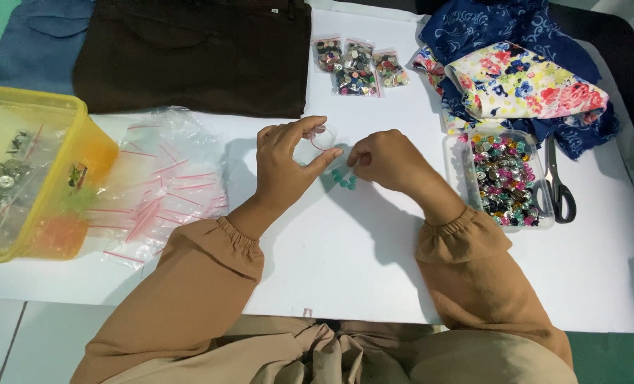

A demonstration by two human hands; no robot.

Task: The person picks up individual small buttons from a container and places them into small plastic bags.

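Observation:
My left hand [285,162] holds a small clear zip bag [322,139] open above the white table [345,263]. Close beside it, my right hand [386,161] pinches at a little cluster of teal buttons [344,178] lying on the table just below the bag's mouth. Both wrists wear tan sleeves. Whether a button sits between the right fingers I cannot tell.
A clear tray of mixed coloured buttons [503,178] stands right, with scissors [558,186] beside it and folded floral fabrics [523,78] behind. Three filled button bags [358,65] lie at the back. Empty zip bags [162,186] and a yellow box [29,171] are left; dark cloth [196,53] behind.

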